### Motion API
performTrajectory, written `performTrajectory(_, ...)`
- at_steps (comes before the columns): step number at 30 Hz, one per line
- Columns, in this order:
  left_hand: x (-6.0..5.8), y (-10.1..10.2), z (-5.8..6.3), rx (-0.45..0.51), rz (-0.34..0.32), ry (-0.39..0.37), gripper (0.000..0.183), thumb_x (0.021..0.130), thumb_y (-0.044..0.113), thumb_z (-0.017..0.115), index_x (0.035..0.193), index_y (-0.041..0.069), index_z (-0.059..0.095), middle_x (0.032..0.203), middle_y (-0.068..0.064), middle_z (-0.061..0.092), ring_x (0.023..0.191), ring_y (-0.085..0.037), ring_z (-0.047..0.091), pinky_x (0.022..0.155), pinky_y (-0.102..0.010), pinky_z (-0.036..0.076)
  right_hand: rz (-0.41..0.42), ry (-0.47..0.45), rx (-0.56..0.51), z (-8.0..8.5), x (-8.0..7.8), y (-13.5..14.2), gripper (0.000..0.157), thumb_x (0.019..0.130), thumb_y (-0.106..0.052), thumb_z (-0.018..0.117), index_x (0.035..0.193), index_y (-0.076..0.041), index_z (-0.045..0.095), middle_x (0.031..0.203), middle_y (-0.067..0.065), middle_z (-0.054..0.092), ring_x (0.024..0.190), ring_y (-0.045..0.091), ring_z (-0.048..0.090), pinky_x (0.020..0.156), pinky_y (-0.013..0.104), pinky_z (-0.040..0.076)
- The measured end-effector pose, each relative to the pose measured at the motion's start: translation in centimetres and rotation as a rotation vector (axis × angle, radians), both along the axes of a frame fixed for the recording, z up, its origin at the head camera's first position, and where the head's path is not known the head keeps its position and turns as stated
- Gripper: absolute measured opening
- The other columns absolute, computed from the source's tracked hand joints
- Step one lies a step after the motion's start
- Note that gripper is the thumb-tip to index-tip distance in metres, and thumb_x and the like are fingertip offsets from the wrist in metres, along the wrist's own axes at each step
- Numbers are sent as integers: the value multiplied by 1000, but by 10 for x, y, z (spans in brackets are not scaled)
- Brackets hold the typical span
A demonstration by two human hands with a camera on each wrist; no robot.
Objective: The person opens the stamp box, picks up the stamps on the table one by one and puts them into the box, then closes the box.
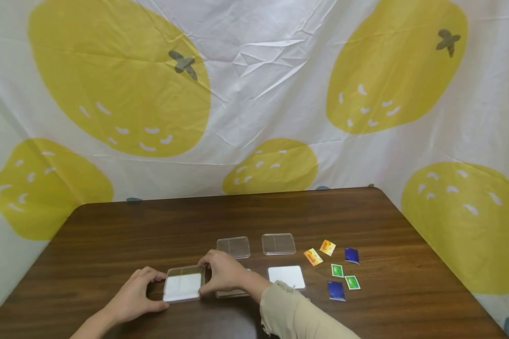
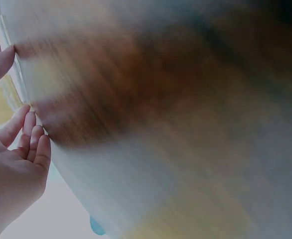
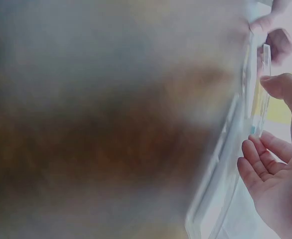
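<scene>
A shallow rectangular box [image 1: 182, 287] with a white inside lies on the table at left of centre. My left hand [image 1: 131, 296] holds it at its left side, thumb by the near corner and fingers by the far one. In my right hand [image 1: 225, 272], thumb and fingers pinch a clear plastic lid [image 3: 262, 107] by opposite edges. The lid is over the box; in the right wrist view it stands apart from the base at a slight tilt. My right hand and wrist partly hide another white-filled box [image 1: 231, 294]. In the left wrist view, my left fingertips [image 2: 26, 109] are by the edge.
Two more clear lids [image 1: 278, 244] [image 1: 233, 247] lie farther back. A white-filled box [image 1: 286, 277] sits right of my right hand. Small pictures lie scattered at the right: orange ones [image 1: 313, 257], green ones [image 1: 337, 270] and dark blue ones [image 1: 336, 290]. A lemon-print cloth [image 1: 254, 94] hangs behind the brown table [image 1: 131, 226].
</scene>
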State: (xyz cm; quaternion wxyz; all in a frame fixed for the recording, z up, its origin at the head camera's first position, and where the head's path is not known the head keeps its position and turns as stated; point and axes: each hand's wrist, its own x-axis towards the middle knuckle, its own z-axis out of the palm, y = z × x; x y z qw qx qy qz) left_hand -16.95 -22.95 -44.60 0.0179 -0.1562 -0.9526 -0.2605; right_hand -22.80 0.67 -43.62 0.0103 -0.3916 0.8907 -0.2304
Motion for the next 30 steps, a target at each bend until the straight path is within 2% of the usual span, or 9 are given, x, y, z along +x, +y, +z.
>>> performTrajectory(6, 0, 0, 0, -6, -12, 11, 59, 57, 39, 82, 103, 7, 63, 96, 2, 55, 93, -18, 48, 78, -40, 43, -33, -10, -2, 5, -15, 3, 51, 61, -31, 79, 104, -7, 65, 89, -3, 57, 80, 5, 52, 70, 11, 39)
performTrajectory(13, 0, 0, 1, -1, -24, -24, 58, 60, 39, 81, 105, 8, 62, 97, 2, 55, 95, -19, 47, 80, -42, 43, -32, 7, 2, 13, -29, 3, 52, 63, -29, 78, 106, -4, 64, 92, 0, 58, 83, 7, 52, 74, 14, 41)
performTrajectory(22, 0, -1, 1, -6, -18, -14, 58, 59, 38, 81, 103, 7, 62, 96, 2, 55, 94, -19, 48, 80, -42, 43, -88, 52, 57, 7, -43, -3, 51, 64, -32, 75, 107, -6, 64, 95, 0, 59, 86, 9, 52, 77, 17, 42)
performTrajectory(30, -2, -1, 0, -11, -20, -10, 57, 59, 39, 81, 103, 7, 62, 95, 2, 54, 94, -19, 48, 80, -42, 42, -92, 55, 123, 4, -48, -11, 53, 66, -34, 74, 110, -5, 63, 100, 1, 59, 93, 12, 53, 80, 19, 43)
